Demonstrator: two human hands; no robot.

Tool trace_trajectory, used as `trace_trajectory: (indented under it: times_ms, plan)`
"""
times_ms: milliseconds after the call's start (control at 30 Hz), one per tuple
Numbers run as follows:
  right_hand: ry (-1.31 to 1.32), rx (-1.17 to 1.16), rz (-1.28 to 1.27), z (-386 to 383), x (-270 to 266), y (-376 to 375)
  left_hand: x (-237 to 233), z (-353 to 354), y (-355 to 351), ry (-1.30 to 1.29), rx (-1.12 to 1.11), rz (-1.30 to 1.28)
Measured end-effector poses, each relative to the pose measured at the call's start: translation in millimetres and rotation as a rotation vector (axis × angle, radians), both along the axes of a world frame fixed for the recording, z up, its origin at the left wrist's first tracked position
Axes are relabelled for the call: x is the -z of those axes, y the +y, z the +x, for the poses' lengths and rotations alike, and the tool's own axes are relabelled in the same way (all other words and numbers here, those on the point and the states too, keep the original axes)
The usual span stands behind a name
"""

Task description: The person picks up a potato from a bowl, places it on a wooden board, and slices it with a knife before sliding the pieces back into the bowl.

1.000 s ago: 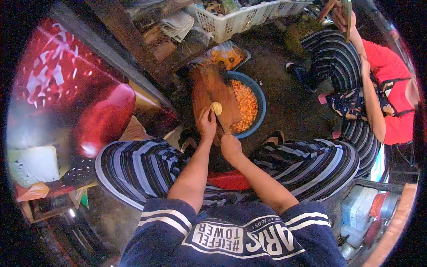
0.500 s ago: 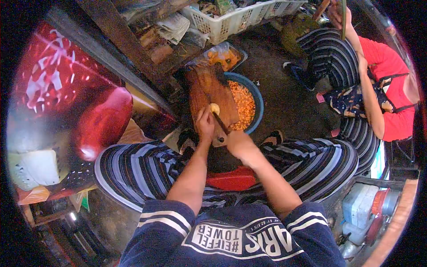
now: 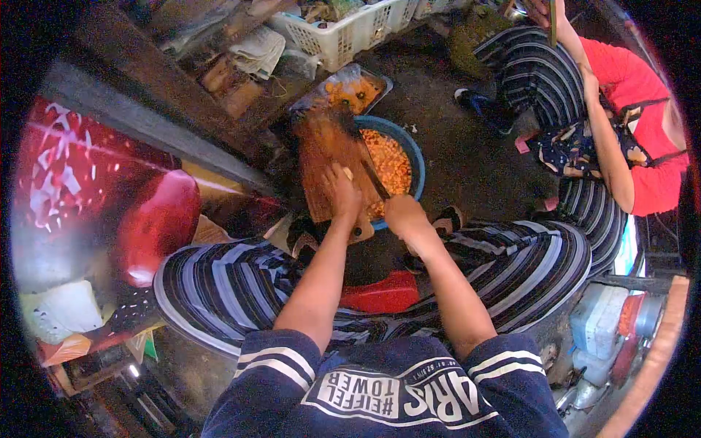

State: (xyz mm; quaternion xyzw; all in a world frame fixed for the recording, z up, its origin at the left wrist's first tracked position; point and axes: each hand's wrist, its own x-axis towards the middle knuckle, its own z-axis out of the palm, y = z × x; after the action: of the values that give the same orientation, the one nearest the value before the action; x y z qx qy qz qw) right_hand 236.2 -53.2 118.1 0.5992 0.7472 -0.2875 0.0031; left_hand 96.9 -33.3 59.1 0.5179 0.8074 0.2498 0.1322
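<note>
A wooden cutting board (image 3: 312, 182) lies in front of me, its far part dark and stained. My left hand (image 3: 344, 196) is over the board, its fingers closed around a small pale yellow food piece (image 3: 347, 174), mostly hidden by them. In my right hand (image 3: 406, 217) is a knife (image 3: 375, 177), its blade pointing away from me, along the board's right edge. Partly beneath the board stands a blue basin (image 3: 418, 159) filled with small orange diced pieces (image 3: 388, 164).
Beyond the board is a tray (image 3: 385, 82) with orange food. A white plastic crate (image 3: 343, 42) stands farther back. On the right sits another person (image 3: 634, 146) in a red top, holding a long object. Plastic containers (image 3: 595, 332) are at lower right.
The knife has moved off the pale piece to the board's right edge, over the basin. My left fingers now cover more of the piece. The whole view has shifted slightly.
</note>
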Motion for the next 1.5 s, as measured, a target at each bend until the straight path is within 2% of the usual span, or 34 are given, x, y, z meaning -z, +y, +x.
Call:
trace_trajectory:
  times_ms: [33,100,167,200,267,367,467,667,833,933,1067,1167,1300,1500]
  plan:
    - [-0.001,0.003,-0.002,-1,13,1,7,-3,2,-0.021,0.08,0.044]
    - [0.003,0.017,0.177,-3,29,-2,22,-10,0,-0.045,0.16,0.077]
    - [0.007,0.089,0.225,-7,37,-9,37,-18,0,-0.15,0.336,0.296]
    - [0.012,0.16,0.278,-11,38,-13,35,-20,-2,-0.148,0.333,0.293]
    - [0.016,0.148,0.249,-16,41,-15,31,-21,-5,-0.302,0.345,0.342]
    - [0.016,0.118,0.232,-19,41,-18,36,-24,-9,-0.274,0.343,0.468]
    - [0.0,0.107,0.247,-20,44,-13,25,-18,-15,-0.261,0.31,0.447]
    - [-0.023,0.052,0.307,-16,51,-18,55,-14,-12,-0.264,0.267,0.422]
    - [0.003,0.062,0.256,-19,30,-20,43,-14,-13,-0.259,0.237,0.421]
    - [0.023,0.028,0.328,-19,24,-21,42,-14,-11,-0.315,0.199,0.382]
    - [0.023,0.044,0.245,-20,26,-22,40,-14,-13,-0.302,0.159,0.383]
    - [0.011,0.027,0.216,-19,17,-20,56,-16,-9,-0.336,0.142,0.416]
    - [-0.007,0.035,0.162,-22,4,-22,39,-13,-14,-0.305,0.132,0.426]
    - [-0.024,-0.006,0.134,-27,43,-22,43,-13,-12,-0.321,0.136,0.392]
